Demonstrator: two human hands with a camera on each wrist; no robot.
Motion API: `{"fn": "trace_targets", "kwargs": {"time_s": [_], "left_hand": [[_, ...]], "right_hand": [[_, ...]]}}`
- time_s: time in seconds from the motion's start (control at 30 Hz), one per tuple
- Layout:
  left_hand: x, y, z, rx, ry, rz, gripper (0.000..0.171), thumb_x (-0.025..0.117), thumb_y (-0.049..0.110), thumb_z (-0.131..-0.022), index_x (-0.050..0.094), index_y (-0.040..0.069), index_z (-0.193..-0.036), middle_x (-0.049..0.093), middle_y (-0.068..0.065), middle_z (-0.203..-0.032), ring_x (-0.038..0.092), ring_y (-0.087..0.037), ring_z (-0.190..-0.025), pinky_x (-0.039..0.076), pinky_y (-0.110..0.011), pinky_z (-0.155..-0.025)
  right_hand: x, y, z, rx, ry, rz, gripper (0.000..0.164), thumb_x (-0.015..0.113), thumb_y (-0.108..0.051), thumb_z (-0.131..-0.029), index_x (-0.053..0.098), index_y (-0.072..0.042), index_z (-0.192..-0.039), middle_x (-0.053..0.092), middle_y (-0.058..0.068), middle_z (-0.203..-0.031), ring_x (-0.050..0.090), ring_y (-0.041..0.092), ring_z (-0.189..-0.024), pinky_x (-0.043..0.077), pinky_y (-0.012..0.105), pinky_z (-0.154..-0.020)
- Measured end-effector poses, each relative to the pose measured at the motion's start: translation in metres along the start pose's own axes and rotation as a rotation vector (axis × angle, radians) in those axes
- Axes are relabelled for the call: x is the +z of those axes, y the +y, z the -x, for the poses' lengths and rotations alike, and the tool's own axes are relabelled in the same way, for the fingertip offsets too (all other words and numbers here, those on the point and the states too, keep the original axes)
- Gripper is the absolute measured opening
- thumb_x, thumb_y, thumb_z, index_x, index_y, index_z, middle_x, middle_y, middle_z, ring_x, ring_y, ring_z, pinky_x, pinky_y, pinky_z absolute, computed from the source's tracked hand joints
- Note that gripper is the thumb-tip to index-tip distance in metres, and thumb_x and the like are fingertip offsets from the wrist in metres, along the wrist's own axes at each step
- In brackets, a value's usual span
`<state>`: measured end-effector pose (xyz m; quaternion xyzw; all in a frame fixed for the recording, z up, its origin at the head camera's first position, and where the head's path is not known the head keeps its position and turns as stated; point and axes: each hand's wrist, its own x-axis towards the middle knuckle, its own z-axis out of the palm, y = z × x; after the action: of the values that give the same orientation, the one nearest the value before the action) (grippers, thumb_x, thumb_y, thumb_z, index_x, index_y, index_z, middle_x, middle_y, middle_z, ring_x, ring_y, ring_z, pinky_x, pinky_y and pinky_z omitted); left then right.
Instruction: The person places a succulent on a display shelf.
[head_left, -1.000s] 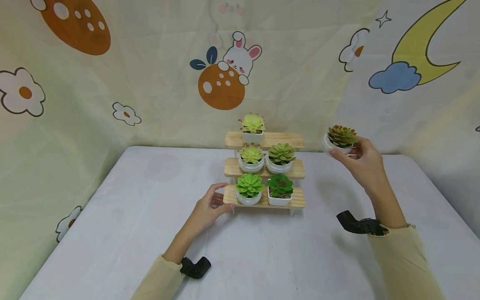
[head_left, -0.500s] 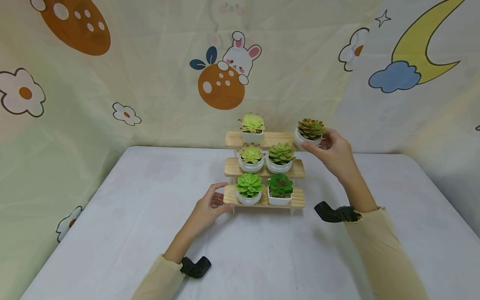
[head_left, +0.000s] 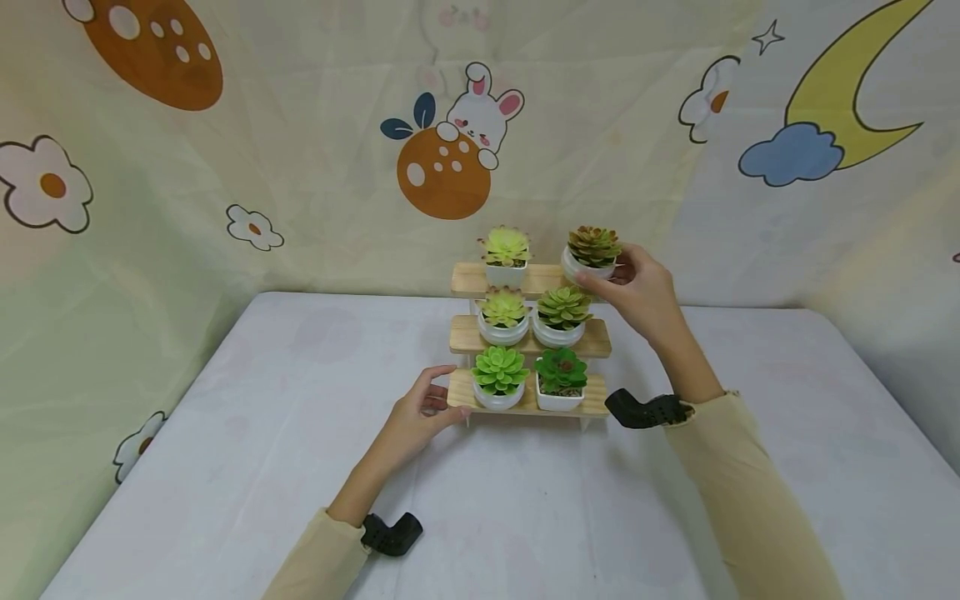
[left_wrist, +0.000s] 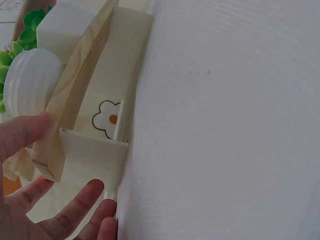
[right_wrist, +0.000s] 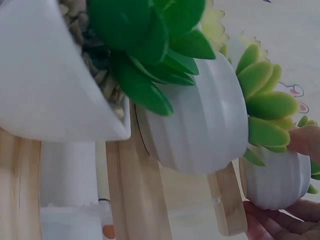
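A three-tier wooden plant stand (head_left: 462, 393) stands on the table. My left hand (head_left: 420, 408) grips the left end of its lowest board; in the left wrist view the thumb (left_wrist: 25, 132) lies on top, with fingers below. My right hand (head_left: 637, 287) holds a potted succulent (head_left: 592, 250) with brown-tipped leaves in a round white pot, over the top board's right side. In the right wrist view that white pot (right_wrist: 275, 180) is right at the board; whether its base touches is hard to tell. Left of it stands a yellow-green succulent (head_left: 506, 250) in a square pot.
The middle board bears a yellow-green succulent (head_left: 503, 312) and a green one (head_left: 562, 310). On the lowest sit a bright green succulent (head_left: 498, 371) and a dark green one (head_left: 560, 375). Behind the white table (head_left: 300, 467) hangs a printed cloth (head_left: 322, 167).
My right hand has carried the brown-tipped succulent leftward, from beyond the stand's right side to above its top board. The left hand has stayed on the lowest board.
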<state>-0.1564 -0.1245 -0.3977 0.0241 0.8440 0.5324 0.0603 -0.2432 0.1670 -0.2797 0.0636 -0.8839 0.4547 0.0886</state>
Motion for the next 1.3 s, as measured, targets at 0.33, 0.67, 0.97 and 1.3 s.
{"fn": "trace_targets", "kwargs": {"time_s": [0.33,0.67,0.97,1.3], "left_hand": [[0.001,-0.001,0.001,0.008,0.001,0.007,0.06,0.072,0.033,-0.08,0.045,0.03,-0.133,0.06,-0.006,-0.107,0.058,-0.018,-0.097,0.045,-0.031,-0.073],[0.0,-0.001,0.001,-0.002,0.005,0.004,0.06,0.073,0.032,-0.079,0.044,0.031,-0.133,0.061,-0.004,-0.106,0.058,-0.018,-0.096,0.046,-0.031,-0.072],[-0.001,0.001,0.001,0.008,0.005,0.009,0.06,0.072,0.031,-0.081,0.044,0.029,-0.134,0.06,-0.007,-0.108,0.058,-0.019,-0.098,0.047,-0.035,-0.077],[0.0,-0.001,0.0,0.008,0.007,0.016,0.059,0.072,0.032,-0.081,0.045,0.029,-0.133,0.06,-0.006,-0.107,0.058,-0.018,-0.097,0.047,-0.038,-0.082]], "right_hand": [[0.011,-0.005,-0.009,0.019,-0.057,-0.035,0.076,0.067,-0.045,-0.082,0.038,-0.002,-0.137,0.054,0.018,-0.12,0.057,0.027,-0.108,0.047,0.04,-0.084],[0.013,-0.006,-0.009,0.002,-0.088,0.005,0.074,0.066,-0.047,-0.082,0.04,-0.002,-0.135,0.055,0.018,-0.119,0.055,0.029,-0.107,0.046,0.042,-0.086],[0.012,-0.008,-0.011,0.032,-0.144,0.032,0.073,0.064,-0.051,-0.082,0.041,-0.003,-0.132,0.05,0.018,-0.12,0.051,0.031,-0.112,0.043,0.046,-0.09],[0.01,-0.009,-0.009,0.031,-0.171,0.01,0.082,0.063,-0.051,-0.083,0.033,-0.004,-0.142,0.045,0.018,-0.133,0.045,0.032,-0.122,0.038,0.048,-0.099]]}}
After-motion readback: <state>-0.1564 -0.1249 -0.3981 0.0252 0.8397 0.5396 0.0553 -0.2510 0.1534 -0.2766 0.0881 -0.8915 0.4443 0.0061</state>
